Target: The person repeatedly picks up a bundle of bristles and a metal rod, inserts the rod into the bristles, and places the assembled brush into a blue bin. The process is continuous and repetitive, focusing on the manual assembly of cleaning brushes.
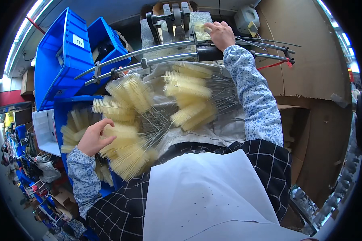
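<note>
At the far side, over the metal machine (176,20), my right hand (222,35) is closed round a small pale yellow bristle brush (199,27); thin wire shows to the right of the fingers. My left hand (94,137) is beside a pile of pale yellow wire-handled brushes (128,158), its thumb and fingers apart and nothing visible between them. Whether its fingertips touch the bristles I cannot tell. A second bunch of brushes (189,90) lies in the middle on a light cloth (225,126), with wire handles pointing right.
Two metal rods (169,58) cross in front of the machine. Blue bins (70,60) stand at left, and another blue crate (60,110) holds more brushes. A white jug (246,19) is at the back. Cardboard (309,52) lines the right side; a red ribbon (275,64) hangs from the rods.
</note>
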